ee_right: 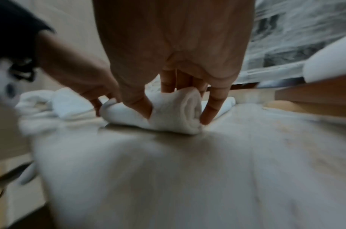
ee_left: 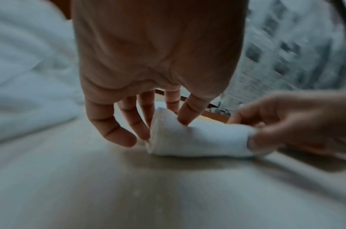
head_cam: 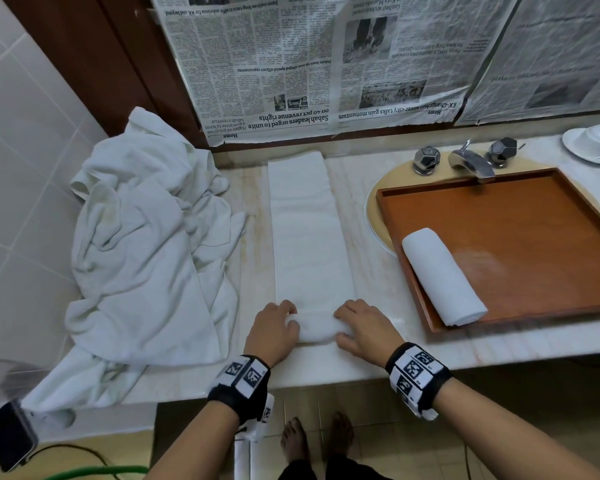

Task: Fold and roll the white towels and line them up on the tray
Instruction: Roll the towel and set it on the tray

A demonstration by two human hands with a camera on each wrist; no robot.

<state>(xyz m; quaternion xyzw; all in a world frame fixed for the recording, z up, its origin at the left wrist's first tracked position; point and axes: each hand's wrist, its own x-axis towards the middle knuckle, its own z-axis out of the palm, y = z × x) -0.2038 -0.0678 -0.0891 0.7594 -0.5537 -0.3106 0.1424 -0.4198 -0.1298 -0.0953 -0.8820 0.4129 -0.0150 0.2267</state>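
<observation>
1. The folded towel (head_cam: 309,230) lies as a long strip on the surface (head_cam: 371,358), running away from me, and its near end is wound into a short roll (head_cam: 317,329) right at my hands.
2. My left hand (head_cam: 272,332) curls round the roll's left end, fingers over the top and thumb low at the side (the left wrist view shows it plainly).
3. My right hand (head_cam: 366,329) does the same at the right end, fingers draped over the spiral and pressing down.
4. It's soft terry, light and squashy, so I judge it will sag or loosen if I let go. I'd best hold it at both ends, palms over the top, and keep even pressure so it doesn't cone.
5. The flat strip ahead looks smooth, with edges fairly straight, so it should feed in cleanly. It may skid on the polished stone, I reckon.
6. One rolled towel (head_cam: 442,277) already lies in the wooden tray (head_cam: 568,308), by its near-left corner, so this roll belongs beside it.
7. To my left sits a pile of loose towels (head_cam: 142,244), crumpled and draping off the edge (more to do).
</observation>
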